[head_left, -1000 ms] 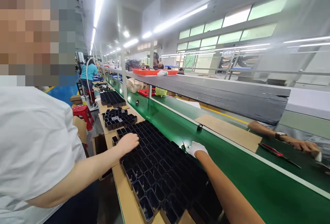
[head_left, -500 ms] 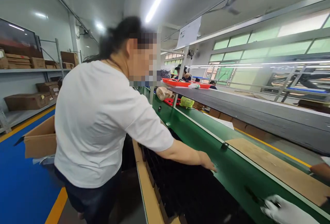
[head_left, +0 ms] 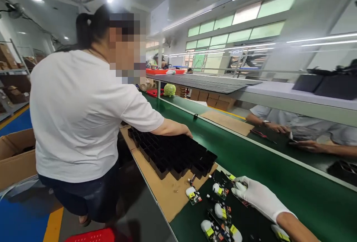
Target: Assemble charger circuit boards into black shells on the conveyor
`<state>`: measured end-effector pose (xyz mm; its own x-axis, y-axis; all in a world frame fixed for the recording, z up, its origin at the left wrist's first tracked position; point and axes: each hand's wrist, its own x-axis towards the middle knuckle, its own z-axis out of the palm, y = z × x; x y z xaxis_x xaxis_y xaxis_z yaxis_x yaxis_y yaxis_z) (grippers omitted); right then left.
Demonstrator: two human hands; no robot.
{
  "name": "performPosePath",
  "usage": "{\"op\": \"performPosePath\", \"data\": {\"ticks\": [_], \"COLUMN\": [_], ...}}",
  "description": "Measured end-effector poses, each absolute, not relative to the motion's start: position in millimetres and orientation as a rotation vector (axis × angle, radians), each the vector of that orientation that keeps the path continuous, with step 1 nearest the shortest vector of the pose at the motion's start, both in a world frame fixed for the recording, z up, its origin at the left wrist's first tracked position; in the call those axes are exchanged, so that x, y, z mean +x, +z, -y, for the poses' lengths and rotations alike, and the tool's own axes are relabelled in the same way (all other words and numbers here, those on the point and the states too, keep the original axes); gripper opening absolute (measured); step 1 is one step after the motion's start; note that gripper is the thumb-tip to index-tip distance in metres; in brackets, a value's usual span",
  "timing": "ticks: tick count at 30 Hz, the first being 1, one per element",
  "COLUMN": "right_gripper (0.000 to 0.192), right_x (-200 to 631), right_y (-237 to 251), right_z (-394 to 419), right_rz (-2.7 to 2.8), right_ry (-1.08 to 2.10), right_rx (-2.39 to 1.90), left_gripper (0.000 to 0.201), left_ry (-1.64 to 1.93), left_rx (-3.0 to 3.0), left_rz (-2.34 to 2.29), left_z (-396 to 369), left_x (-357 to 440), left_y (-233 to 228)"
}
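My right hand (head_left: pixel 255 193), in a white glove, reaches in from the lower right beside the green conveyor belt. Its fingers are curled closed on a small circuit board (head_left: pixel 242 199), mostly hidden beneath them. Several similar boards with white rounded parts and yellow labels, such as this circuit board (head_left: pixel 221 211), lie on the dark mat (head_left: pixel 192 219) to its left. My left hand is out of view.
A co-worker in a white shirt (head_left: pixel 83 119) reaches over black compartment trays (head_left: pixel 170 152) on the left. The green belt (head_left: pixel 231 149) runs diagonally past. Across it, another person's hands (head_left: pixel 309 145) work near a red-handled tool (head_left: pixel 259 133). A cardboard box (head_left: pixel 16 160) stands far left.
The view has swung right and down, bringing the circuit boards and the person across the belt into sight. My gloved right hand, earlier over the belt near a blurred dark item, is now at the boards.
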<state>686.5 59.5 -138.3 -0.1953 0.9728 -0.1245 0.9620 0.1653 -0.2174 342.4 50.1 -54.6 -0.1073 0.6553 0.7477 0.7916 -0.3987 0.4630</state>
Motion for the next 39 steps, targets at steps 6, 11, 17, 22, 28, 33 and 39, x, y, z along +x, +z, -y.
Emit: {"op": "performPosePath", "data": {"ticks": [6, 11, 17, 22, 28, 33, 39], "right_gripper": [0.034, 0.042, 0.021, 0.033, 0.041, 0.031, 0.023], "right_x": [703.2, 715.5, 720.1, 730.4, 742.3, 739.0, 739.3], "right_y": [-153.1, -155.5, -143.2, -122.3, -121.0, -153.5, -167.5], "right_z": [-9.0, 9.1, 3.7, -5.0, -44.4, -62.3, -48.5], "right_rz": [2.348, 2.33, 2.287, 2.21, 2.084, 2.108, 2.235], "right_ry": [0.338, 0.347, 0.419, 0.481, 0.299, 0.29, 0.243], "right_rx": [-2.048, -2.069, -1.996, -1.951, -2.077, -2.131, -1.92], "left_gripper": [0.034, 0.033, 0.043, 0.038, 0.041, 0.046, 0.021], "left_ry": [-1.573, -1.712, -1.782, -1.82, -1.879, -1.807, -1.485], "left_rx": [-2.102, -2.073, -1.961, -1.913, -1.876, -2.094, -2.559], "left_rz": [1.553, 1.525, 1.627, 1.708, 1.792, 1.829, 1.897], "left_z": [-28.8, -28.3, -36.1, -44.8, -20.3, 47.2, 157.3], "left_x": [349.7, 357.8, 353.4, 356.0, 376.2, 409.4, 449.0], "left_y": [-47.9, -51.4, -65.4, -75.9, -97.5, -134.5, -195.2]}}
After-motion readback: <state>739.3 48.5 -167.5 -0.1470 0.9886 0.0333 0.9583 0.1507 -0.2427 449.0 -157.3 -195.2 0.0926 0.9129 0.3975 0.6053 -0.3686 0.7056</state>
